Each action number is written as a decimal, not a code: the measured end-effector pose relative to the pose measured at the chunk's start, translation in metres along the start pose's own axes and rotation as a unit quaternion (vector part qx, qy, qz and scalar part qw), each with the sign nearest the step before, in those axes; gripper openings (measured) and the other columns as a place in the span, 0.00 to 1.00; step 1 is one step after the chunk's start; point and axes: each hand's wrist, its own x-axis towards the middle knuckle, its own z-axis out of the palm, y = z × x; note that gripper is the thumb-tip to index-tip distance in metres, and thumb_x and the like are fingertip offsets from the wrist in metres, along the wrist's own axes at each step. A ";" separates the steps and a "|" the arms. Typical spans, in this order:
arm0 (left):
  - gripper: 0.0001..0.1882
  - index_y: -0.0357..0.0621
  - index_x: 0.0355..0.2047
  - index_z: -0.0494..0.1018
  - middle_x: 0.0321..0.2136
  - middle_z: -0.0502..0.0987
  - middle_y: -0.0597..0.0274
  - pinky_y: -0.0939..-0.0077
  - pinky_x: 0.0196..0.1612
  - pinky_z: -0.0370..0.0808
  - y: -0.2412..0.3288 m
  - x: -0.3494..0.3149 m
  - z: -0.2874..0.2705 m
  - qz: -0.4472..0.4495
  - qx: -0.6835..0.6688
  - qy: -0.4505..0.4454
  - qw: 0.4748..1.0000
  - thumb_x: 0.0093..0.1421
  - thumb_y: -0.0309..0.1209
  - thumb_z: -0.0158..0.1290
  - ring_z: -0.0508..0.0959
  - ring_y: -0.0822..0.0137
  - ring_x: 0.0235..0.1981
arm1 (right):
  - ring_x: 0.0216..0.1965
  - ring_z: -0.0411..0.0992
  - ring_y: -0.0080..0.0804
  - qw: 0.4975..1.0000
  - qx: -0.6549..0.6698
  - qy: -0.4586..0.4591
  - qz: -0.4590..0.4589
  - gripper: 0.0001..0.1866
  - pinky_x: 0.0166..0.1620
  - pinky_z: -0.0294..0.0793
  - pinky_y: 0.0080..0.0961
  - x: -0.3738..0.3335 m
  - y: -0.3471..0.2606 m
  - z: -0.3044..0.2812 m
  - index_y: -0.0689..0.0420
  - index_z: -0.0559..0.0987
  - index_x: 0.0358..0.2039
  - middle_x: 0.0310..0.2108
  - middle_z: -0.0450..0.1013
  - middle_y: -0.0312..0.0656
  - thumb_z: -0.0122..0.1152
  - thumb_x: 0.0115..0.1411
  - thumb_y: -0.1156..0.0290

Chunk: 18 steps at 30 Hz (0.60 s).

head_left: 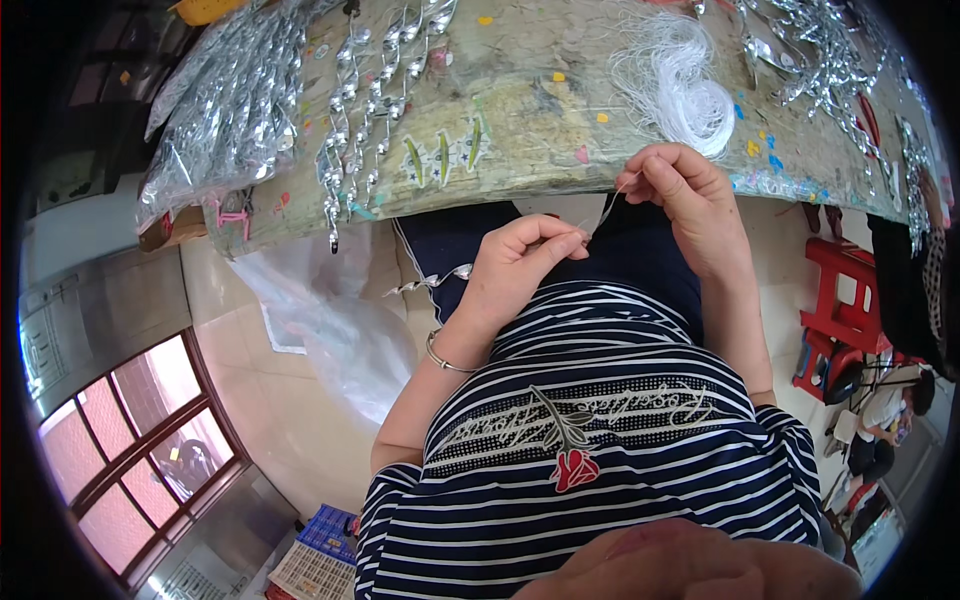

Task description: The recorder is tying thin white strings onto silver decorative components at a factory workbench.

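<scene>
My left hand is closed in a pinch just below the table's front edge. A twisted silver foil strip sticks out on the left side of that hand and appears to be held in it. To the right, my right hand pinches a thin thread between thumb and forefinger. The thread runs slanting down to the fingertips of my left hand. What exactly lies between the left fingertips is too small to make out. Behind my right hand, a looped hank of white thread lies on the table.
Silver twisted strips hang over the table's edge, beside a clear bag of silver twists. More silver strands lie at the right. A plastic sheet is on the floor at left, a red stool at right. Another person sits farther right.
</scene>
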 end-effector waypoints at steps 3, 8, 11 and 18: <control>0.07 0.36 0.36 0.76 0.29 0.79 0.61 0.82 0.41 0.72 0.001 0.001 0.001 0.005 -0.022 -0.002 1.000 0.60 0.24 0.52 0.77 0.74 0.33 | 0.35 0.71 0.21 1.000 -0.024 0.002 0.001 0.09 0.41 0.70 0.18 -0.006 -0.003 0.006 0.60 0.77 0.35 0.32 0.75 0.38 0.51 0.64 0.69; 0.07 0.36 0.37 0.76 0.30 0.79 0.60 0.83 0.40 0.73 0.003 0.000 0.002 0.022 -0.034 0.010 0.999 0.60 0.24 0.52 0.77 0.74 0.34 | 0.34 0.70 0.20 0.993 -0.096 -0.057 0.034 0.07 0.40 0.69 0.17 -0.012 0.000 0.012 0.62 0.78 0.34 0.32 0.74 0.36 0.54 0.62 0.72; 0.07 0.36 0.36 0.76 0.31 0.79 0.61 0.82 0.41 0.73 0.007 0.000 0.004 0.024 -0.044 0.013 0.999 0.60 0.24 0.52 0.77 0.74 0.34 | 0.34 0.70 0.21 0.990 -0.123 -0.058 0.028 0.05 0.39 0.68 0.18 -0.012 0.004 0.016 0.63 0.79 0.33 0.31 0.73 0.36 0.57 0.59 0.75; 0.07 0.35 0.36 0.75 0.31 0.79 0.61 0.83 0.40 0.74 0.005 0.002 0.003 0.041 -0.036 -0.003 0.998 0.60 0.26 0.52 0.77 0.75 0.34 | 0.33 0.69 0.23 0.977 -0.195 -0.078 -0.042 0.05 0.37 0.67 0.19 -0.011 0.002 0.023 0.60 0.81 0.32 0.29 0.73 0.36 0.61 0.55 0.76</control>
